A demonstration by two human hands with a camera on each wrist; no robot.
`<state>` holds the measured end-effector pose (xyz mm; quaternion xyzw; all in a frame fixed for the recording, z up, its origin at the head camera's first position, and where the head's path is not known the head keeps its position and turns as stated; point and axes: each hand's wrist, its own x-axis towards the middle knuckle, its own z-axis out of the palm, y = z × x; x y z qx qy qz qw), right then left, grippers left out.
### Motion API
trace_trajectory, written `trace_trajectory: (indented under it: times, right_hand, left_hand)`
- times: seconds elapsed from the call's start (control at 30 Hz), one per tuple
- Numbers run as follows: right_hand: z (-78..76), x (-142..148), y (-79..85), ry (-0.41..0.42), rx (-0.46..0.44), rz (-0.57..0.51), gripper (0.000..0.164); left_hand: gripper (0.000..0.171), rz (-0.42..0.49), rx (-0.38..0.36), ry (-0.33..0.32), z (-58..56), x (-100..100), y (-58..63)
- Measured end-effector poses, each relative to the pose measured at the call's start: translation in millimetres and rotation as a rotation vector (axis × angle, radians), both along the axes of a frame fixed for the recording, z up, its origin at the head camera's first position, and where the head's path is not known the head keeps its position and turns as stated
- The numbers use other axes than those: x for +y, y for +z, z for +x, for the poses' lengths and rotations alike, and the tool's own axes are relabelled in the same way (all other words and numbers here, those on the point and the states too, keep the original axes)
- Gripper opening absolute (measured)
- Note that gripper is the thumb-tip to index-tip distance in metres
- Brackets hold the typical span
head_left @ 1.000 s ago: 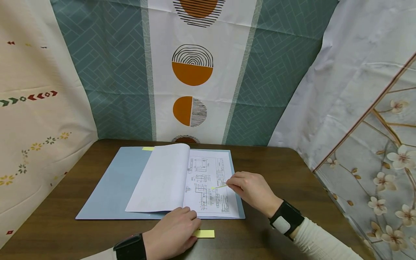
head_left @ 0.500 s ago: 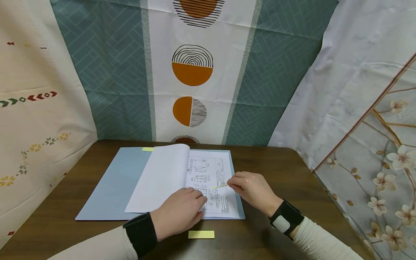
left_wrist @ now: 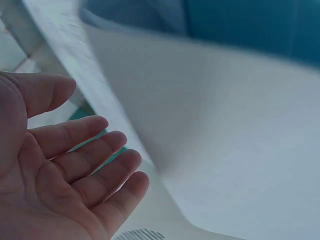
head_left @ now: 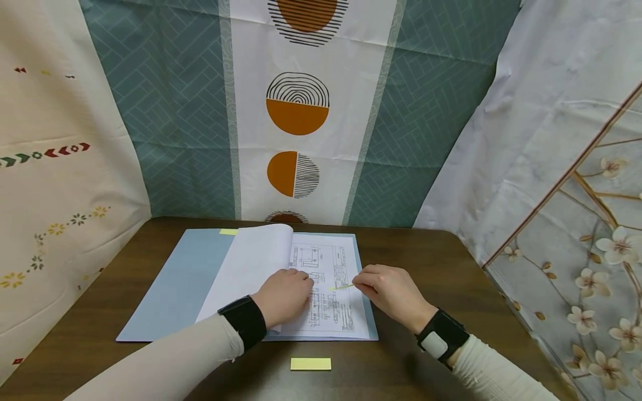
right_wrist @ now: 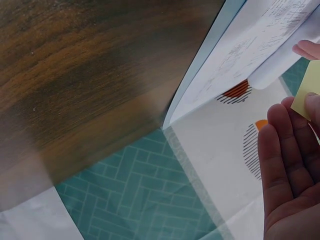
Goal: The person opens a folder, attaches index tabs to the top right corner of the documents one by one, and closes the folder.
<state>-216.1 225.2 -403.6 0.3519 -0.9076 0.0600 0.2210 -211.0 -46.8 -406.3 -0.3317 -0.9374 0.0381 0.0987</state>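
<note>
A light blue folder lies spread on the table, with a white sheet turned over to its left side and a page of technical drawings facing up on the right. My left hand is over the inner fold between them. In the left wrist view its fingers are loosely extended beside the curved white sheet and grasp nothing. Above the right edge of the drawings, my right hand pinches a small yellow sticky note between thumb and fingers.
A yellow sticky-note pad rests on the wooden table in front of the folder. A yellow tab sits at the folder's top edge. Patterned cloths hang behind and at both sides.
My left hand has left the yellow pad in front and moved up and forward onto the folder's middle. The right hand stays nearly still with its sticky note.
</note>
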Motion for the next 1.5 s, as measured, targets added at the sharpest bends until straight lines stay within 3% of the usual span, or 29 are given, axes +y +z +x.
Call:
trace_trajectory:
  times: [0.17,0.37,0.67,1.5]
  right_hand:
    - [-2.5,0,0.2,-0.022,-0.012,0.009,0.029]
    - [-11.2,2,1.3,-0.047,-0.005,-0.001,0.029]
    - [-35.1,1,-2.6,-0.079,0.038,0.012,0.025]
    - [-109.6,8,-15.8,-0.192,0.128,-0.018,0.008]
  left_hand:
    - [0.026,-0.03,-0.018,0.058,-13.6,-2,-7.2]
    - [0.028,-0.067,-0.014,0.085,-20.8,-3,-13.7]
    - [0.029,-0.064,-0.01,0.098,-24.3,-3,-22.1]
    - [0.032,-0.089,0.01,0.114,-23.0,3,-23.7]
